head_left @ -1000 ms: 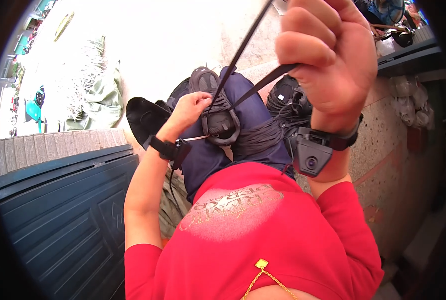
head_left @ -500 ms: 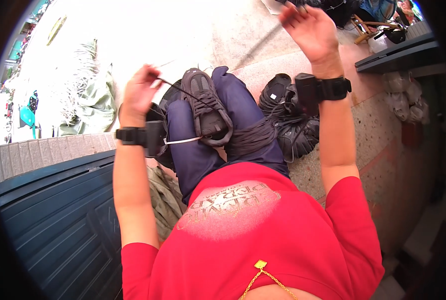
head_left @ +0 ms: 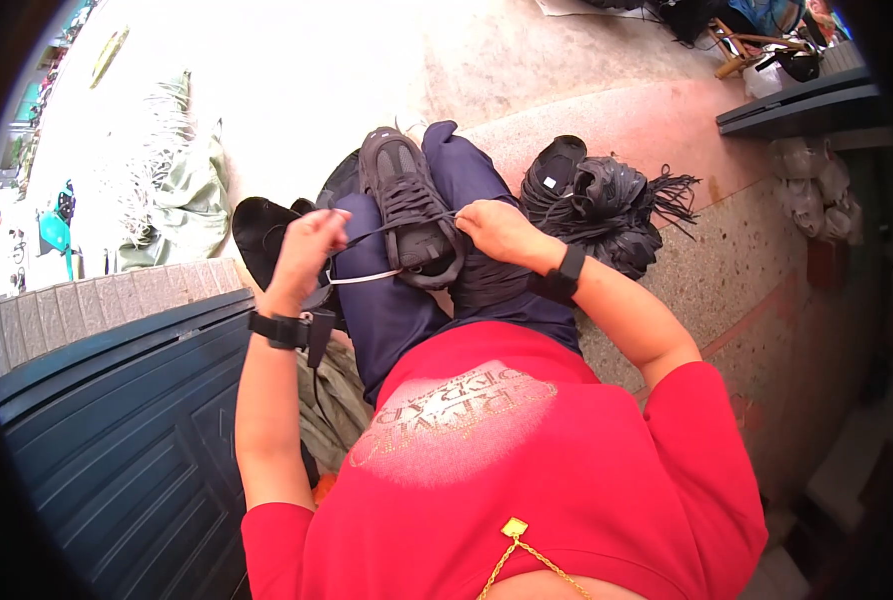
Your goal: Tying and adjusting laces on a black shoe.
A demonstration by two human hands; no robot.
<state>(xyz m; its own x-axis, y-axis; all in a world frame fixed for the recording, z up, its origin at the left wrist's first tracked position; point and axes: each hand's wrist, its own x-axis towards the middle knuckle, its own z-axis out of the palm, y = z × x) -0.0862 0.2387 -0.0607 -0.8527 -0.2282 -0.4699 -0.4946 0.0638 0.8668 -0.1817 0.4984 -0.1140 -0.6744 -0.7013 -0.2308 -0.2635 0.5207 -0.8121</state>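
Note:
A black sneaker [head_left: 385,160] rests on my lap between my thighs, with its laces threaded up the front. My left hand [head_left: 310,248] is closed on one end of a black shoelace [head_left: 372,232], left of the shoe. On the other side my right hand [head_left: 505,232] pinches the lace close to the shoe's opening. The lace runs between both hands across the shoe. A bundle of black laces [head_left: 487,285] lies over my right thigh. Below my left hand, a thin white strip [head_left: 365,278] crosses my left thigh.
Several black shoes [head_left: 607,205] with trailing laces are piled at my right. Another black shoe [head_left: 259,238] is beside my left knee. Grey-green cloth [head_left: 192,200] and pale cords [head_left: 147,190] lie at far left. A dark blue panelled door [head_left: 137,430] stands at my left.
My right hand has come down from high at the upper right to the shoe's opening. The left hand has moved lower, and the lace now runs between both hands.

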